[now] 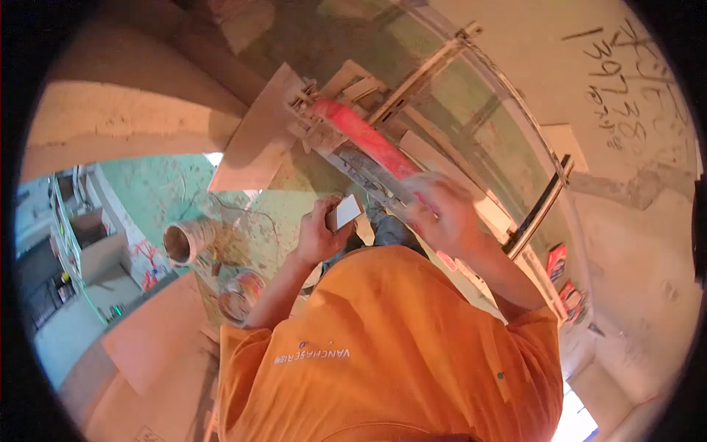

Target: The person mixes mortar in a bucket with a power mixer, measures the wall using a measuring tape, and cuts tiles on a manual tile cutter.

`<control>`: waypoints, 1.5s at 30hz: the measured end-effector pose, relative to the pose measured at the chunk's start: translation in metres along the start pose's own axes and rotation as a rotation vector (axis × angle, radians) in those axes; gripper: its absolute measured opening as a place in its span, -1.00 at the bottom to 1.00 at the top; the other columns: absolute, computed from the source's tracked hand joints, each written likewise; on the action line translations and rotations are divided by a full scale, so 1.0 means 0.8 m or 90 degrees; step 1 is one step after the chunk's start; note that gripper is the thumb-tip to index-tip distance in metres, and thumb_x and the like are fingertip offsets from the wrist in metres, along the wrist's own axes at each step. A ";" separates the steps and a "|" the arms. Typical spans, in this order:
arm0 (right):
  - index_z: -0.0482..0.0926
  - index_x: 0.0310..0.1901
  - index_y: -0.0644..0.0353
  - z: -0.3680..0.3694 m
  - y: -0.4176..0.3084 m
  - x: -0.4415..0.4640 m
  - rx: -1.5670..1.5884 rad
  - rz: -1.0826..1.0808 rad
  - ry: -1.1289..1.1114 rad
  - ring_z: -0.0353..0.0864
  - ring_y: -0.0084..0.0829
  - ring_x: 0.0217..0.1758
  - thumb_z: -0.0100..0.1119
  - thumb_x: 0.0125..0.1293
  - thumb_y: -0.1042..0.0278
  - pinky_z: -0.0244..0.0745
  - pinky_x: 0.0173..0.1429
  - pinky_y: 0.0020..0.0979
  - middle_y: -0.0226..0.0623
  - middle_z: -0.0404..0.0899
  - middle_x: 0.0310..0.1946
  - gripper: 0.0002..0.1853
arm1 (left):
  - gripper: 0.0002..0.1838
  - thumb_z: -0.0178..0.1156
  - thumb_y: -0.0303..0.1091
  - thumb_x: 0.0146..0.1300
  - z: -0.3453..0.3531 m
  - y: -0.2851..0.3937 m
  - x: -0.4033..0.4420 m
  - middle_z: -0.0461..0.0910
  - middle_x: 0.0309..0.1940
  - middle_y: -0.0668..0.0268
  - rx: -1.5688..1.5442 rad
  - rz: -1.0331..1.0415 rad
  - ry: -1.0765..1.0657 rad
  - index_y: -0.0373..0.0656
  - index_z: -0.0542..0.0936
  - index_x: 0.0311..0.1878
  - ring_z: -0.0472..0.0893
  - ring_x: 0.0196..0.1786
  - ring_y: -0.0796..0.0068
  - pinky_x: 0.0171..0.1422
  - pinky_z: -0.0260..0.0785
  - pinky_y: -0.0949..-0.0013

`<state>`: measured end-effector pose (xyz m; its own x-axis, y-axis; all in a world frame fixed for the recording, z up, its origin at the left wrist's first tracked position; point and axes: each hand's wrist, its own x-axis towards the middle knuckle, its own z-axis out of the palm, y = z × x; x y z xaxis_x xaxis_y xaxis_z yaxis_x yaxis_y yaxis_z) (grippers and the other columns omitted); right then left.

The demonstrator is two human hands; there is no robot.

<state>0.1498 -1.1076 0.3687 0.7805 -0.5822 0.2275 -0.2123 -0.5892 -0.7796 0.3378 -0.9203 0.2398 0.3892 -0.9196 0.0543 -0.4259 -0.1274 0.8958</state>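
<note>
Piece of white rectangular tile (pixel 347 212), pinched in the left hand (pixel 317 236), seems light, stiff and brittle, best taken by its edges; the right hand (pixel 453 217) curls at the long red bar (pixel 362 137), its grip unclear.

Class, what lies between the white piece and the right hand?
Between white piece and right hand, the head view shows trousers and part of a metal rail.

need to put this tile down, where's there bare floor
Best bet looks like the green floor between your left hand and the bucket, though a cord crosses it. Another patch lies beyond the bucket, speckled but fairly open. It's crowded around the red bar, with boards beside it and your right hand at its near end.
</note>
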 end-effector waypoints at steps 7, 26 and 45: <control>0.64 -0.12 0.23 0.017 -0.018 0.021 0.105 0.048 -0.057 0.70 -0.12 -0.36 0.36 0.27 0.18 0.57 -0.31 -0.19 -0.08 0.64 -0.40 -0.70 | -0.35 0.42 -0.46 -0.01 -0.027 0.100 0.068 0.61 -0.15 0.05 0.189 0.136 0.038 -0.19 0.45 0.21 0.66 -0.19 -0.06 -0.17 0.55 0.10; 0.66 -0.16 0.32 -0.046 0.011 0.039 0.155 0.080 0.131 0.67 -0.40 -0.42 0.19 0.38 0.40 0.53 -0.33 -0.38 -0.13 0.64 -0.45 -0.84 | -0.62 0.12 -0.16 0.50 -0.012 0.118 0.153 0.54 -0.32 0.47 -0.277 -0.025 -0.220 -0.29 0.54 0.15 0.53 -0.26 0.63 -0.20 0.42 0.44; 0.57 -0.12 0.19 -0.071 0.305 -0.208 0.663 0.716 0.263 0.63 -0.47 -0.30 0.17 0.45 0.22 0.49 -0.26 -0.48 -0.28 0.66 -0.26 -0.80 | -0.52 0.30 -0.11 0.25 0.031 -0.098 0.479 0.66 0.00 -0.04 0.613 -0.109 -0.562 -0.24 0.59 0.12 0.64 0.05 -0.05 0.12 0.48 0.07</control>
<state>-0.0655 -1.1863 0.1739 0.2658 -0.6459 -0.7156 0.0677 0.7530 -0.6545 0.5003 -1.2714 0.1794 -0.0091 -0.7505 -0.6608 -0.9752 -0.1394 0.1717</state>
